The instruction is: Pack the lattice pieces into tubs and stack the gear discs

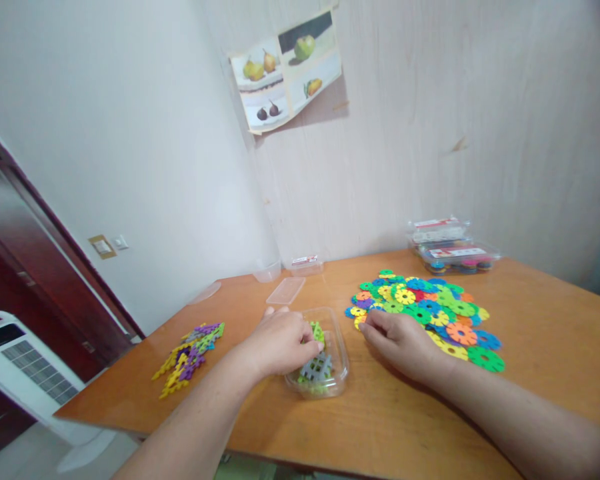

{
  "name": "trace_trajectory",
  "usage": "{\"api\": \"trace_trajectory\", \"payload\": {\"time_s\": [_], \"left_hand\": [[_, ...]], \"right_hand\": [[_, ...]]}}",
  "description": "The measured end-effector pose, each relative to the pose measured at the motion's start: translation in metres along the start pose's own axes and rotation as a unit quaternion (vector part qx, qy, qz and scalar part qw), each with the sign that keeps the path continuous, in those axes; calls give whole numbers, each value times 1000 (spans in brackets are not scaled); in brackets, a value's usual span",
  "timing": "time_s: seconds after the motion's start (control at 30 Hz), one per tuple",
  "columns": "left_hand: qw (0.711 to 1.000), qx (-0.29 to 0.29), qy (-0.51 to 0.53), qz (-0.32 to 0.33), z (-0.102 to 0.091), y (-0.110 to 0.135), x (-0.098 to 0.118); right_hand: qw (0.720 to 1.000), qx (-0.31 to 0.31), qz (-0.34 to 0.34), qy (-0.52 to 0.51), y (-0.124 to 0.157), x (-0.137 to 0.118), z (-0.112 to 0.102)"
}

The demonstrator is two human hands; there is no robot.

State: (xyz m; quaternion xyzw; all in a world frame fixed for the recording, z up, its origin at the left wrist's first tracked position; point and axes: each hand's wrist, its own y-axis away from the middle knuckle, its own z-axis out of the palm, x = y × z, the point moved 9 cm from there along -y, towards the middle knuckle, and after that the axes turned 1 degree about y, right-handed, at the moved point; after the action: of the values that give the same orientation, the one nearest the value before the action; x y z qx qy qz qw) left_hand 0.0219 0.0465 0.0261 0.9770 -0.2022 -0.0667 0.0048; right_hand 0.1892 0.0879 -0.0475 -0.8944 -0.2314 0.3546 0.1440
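My left hand (284, 340) is over the left side of a clear plastic box (341, 365), its fingers curled down and its thumb close to the pieces inside. Any piece in its grip is hidden. In the box lie green and grey interlocking plastic pieces (316, 368). To the right of the box, my right hand (404, 340) rests low by the table with fingers curled in and thumb against them. Whatever those fingers hold, if anything, does not show. Beside it spreads a heap of colourful notched plastic discs (420, 312).
Purple, yellow and green interlocking pieces (193, 357) lie on the left of the wooden table (380, 427). A flat clear lid (286, 291) and small clear tubs (267, 271) are at the back. Filled clear boxes (455, 253) are stacked at the back right against the wall.
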Motion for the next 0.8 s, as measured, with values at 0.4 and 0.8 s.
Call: {"api": "trace_trajectory", "payload": {"time_s": [0.4, 0.8], "left_hand": [[996, -43, 45, 61, 21, -1, 24], [982, 62, 167, -61, 2, 17, -76]], "right_hand": [[1000, 5, -7, 1, 0, 2, 0], [1000, 4, -11, -7, 0, 0, -2]]}}
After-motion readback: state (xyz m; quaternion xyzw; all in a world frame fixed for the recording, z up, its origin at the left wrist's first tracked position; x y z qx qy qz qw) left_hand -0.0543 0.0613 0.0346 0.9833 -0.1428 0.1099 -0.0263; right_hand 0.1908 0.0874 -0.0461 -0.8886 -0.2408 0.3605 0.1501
